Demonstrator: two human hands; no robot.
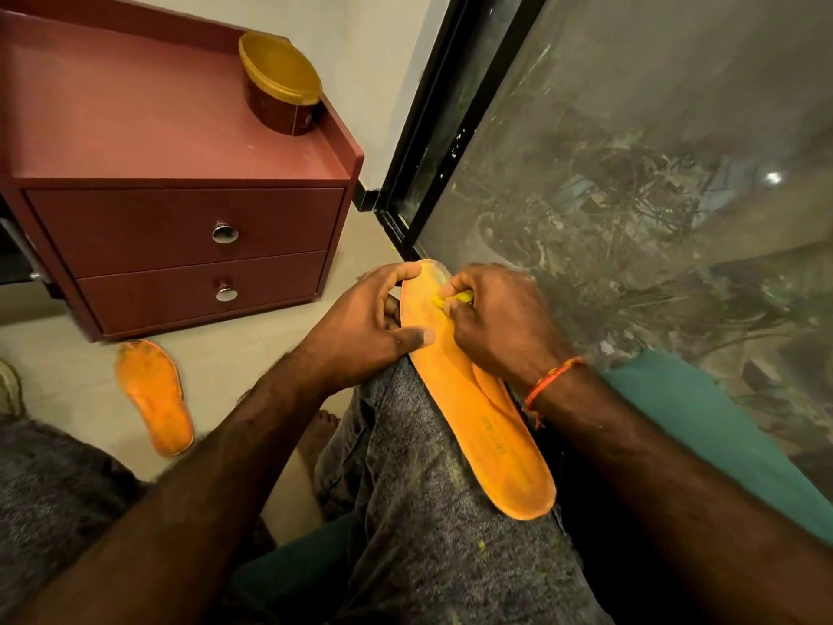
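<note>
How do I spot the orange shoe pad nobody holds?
Find the dark red two-drawer cabinet. On the floor before it lies an orange insole. Its twin rests on a knee, left hand gripping it, right hand pinching a yellow scrap there; this one lies alone, untouched.

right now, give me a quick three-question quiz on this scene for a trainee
1. True or false: the second insole lies on top of the drawer unit.
2. What does the right hand pinch against the insole on the knee? A) a small yellow piece B) a brush C) nothing
3. Fill in: the tub on the drawer unit has a ___ lid.

Key: 1 false, it lies on the floor; 2 A; 3 yellow.
</note>
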